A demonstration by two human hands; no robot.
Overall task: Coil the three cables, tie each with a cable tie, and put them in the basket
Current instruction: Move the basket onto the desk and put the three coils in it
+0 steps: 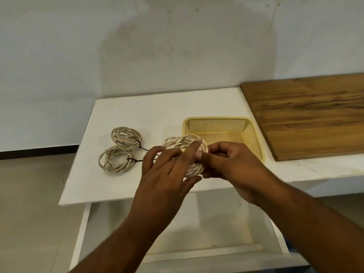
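Two beige coiled cables lie on the white table at the left, one farther back and one nearer, each bound by a black cable tie with its tail sticking out to the right. A third beige coil is held above the table between my hands. My left hand holds its near side, index finger stretched across the loops. My right hand pinches its right side. The yellow perforated basket stands just behind my right hand with nothing visible in it.
A wooden board lies on the white surface to the right of the basket. The white table ends at the left above a tiled floor. Below its front edge an open white drawer or frame shows.
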